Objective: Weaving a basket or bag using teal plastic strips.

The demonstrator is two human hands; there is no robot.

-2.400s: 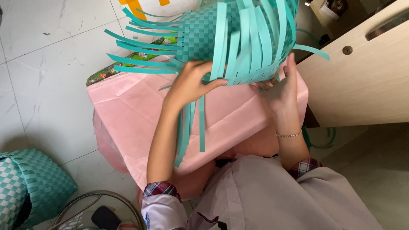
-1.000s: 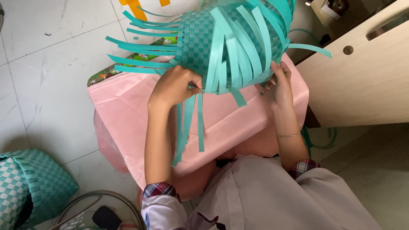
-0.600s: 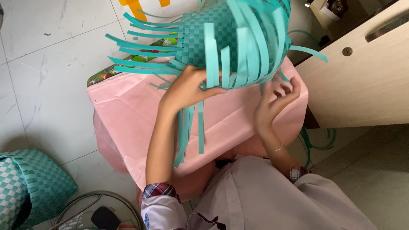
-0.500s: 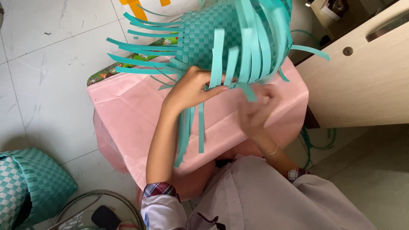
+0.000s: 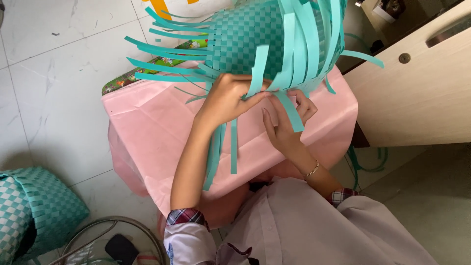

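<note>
A half-woven teal basket (image 5: 248, 37) of flat plastic strips lies on its side over a pink-covered table (image 5: 152, 127). Loose strips fan out to the left, and others hang down over its near side. My left hand (image 5: 223, 98) presses against the basket's lower edge and pinches a hanging strip (image 5: 255, 81). My right hand (image 5: 284, 120) is just right of it, fingers pinching another loose strip (image 5: 292, 110) at the same edge.
A finished teal and white woven basket (image 5: 29, 216) sits on the floor at the lower left, beside a metal wire ring (image 5: 93, 233). A wooden cabinet (image 5: 422, 93) stands at the right. White floor tiles (image 5: 54, 83) lie to the left.
My right hand has moved left from the basket's right side to the lower edge beside my left hand and taken a strip. The basket has turned a little.
</note>
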